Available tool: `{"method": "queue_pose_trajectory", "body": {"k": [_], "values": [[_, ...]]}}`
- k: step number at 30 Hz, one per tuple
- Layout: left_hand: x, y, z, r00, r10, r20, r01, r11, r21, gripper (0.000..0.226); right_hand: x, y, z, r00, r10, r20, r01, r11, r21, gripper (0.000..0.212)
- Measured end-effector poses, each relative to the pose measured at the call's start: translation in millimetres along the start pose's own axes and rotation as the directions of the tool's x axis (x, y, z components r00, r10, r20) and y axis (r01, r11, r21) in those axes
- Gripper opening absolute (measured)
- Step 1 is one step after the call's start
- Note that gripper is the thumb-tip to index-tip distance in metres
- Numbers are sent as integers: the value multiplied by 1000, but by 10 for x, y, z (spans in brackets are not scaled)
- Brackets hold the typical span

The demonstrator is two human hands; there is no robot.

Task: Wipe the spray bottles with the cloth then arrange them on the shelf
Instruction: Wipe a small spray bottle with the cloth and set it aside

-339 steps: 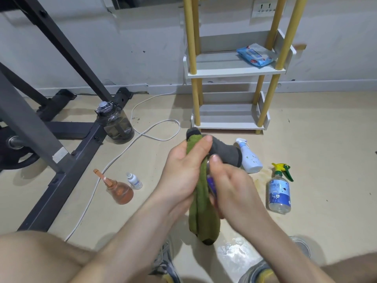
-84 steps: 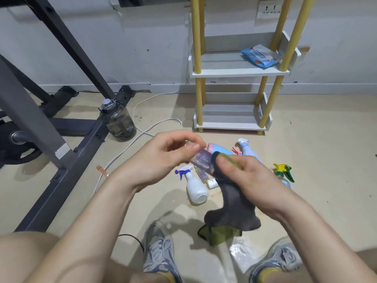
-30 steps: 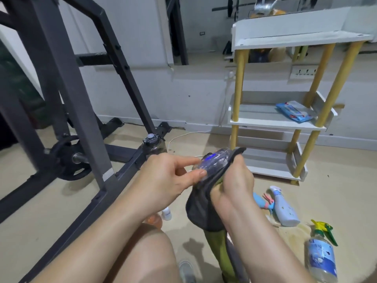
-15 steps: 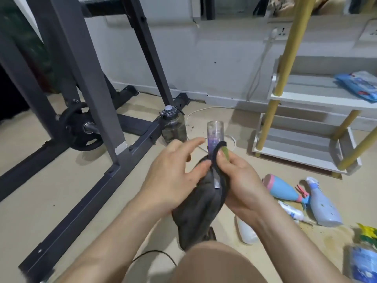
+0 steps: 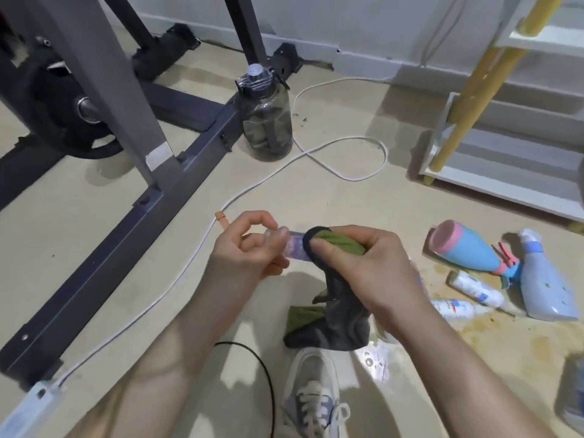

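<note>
Pinched by left grip [image 5: 249, 251], bottle [image 5: 293, 245], right grip [image 5: 363, 268] clamping cloth [image 5: 343, 314] round it

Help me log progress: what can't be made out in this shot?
Head view.
Under the cloth and right hand: one end of the small clear bottle.
Past the top edge: upper tiers of the shelf.
Cut by the right edge, blurred: a bottle.
Too small to read: labels on the white bottles.

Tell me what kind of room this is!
Most likely a home gym or workout room. A grey metal rack stands on the floor with a black weight plate hung on it, and a big water jug sits beside it. A small shelf stands by the wall.
</note>
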State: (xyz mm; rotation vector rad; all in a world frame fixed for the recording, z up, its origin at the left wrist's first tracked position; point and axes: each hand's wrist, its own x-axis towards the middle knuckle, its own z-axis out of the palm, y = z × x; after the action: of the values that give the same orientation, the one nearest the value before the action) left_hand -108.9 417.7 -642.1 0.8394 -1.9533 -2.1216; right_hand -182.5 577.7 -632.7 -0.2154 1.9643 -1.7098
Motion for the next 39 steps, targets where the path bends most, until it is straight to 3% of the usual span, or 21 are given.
{"method": "queue_pose_trajectory", "body": {"k": [2,5,8,10,12,14,16,17,19,21,23,26,29,32,36,39], "values": [[0,-185,-19,998,-54,-30,53,998,-24,22,70,114,30,998,-19,-63,20,1000,12,40],[-21,-349,-28,997,-76,-14,77,997,26,19,201,349,91,981,-64,-183,70,997,27,43],[18,-469,66,991,-133,12,132,989,73,23,274,626,221,947,84,-310,-6,970,244,45],[63,-566,170,989,-150,18,146,979,142,30,296,746,382,961,196,-194,-123,935,333,39],[104,-663,226,995,-92,34,76,946,315,38,329,845,528,958,285,-4,-248,840,483,36],[152,-751,184,998,14,54,-41,846,532,29,365,922,573,941,322,105,-324,763,559,38],[211,-836,95,988,118,104,-157,703,693,20,396,1009,541,923,340,179,-381,752,537,45],[242,-876,50,988,114,103,-154,691,706,18,397,1062,507,902,375,212,-430,744,512,51],[299,-909,2,999,29,42,-49,794,606,17,412,1126,479,873,411,262,-487,754,440,54],[351,-914,-39,990,-144,16,131,939,317,41,443,1123,477,877,392,277,-470,818,332,55],[406,-934,-121,970,-230,78,217,966,142,55,467,1100,464,893,360,269,-423,876,232,57],[444,-953,-204,977,-211,41,207,975,80,32,547,1162,440,921,387,38,-388,921,42,51],[405,-981,-172,993,-99,-56,108,977,186,9,634,1230,453,889,424,-173,-408,905,120,30],[324,-1066,-153,997,-9,-83,41,919,393,2,728,1233,509,839,465,-284,-458,884,95,42],[305,-1177,-255,992,63,-110,4,850,526,7,707,1339,647,897,297,-326,-331,942,-52,40],[322,-1266,-328,994,23,-103,38,834,550,9,672,1421,764,953,113,-282,-179,959,-221,34]]}}
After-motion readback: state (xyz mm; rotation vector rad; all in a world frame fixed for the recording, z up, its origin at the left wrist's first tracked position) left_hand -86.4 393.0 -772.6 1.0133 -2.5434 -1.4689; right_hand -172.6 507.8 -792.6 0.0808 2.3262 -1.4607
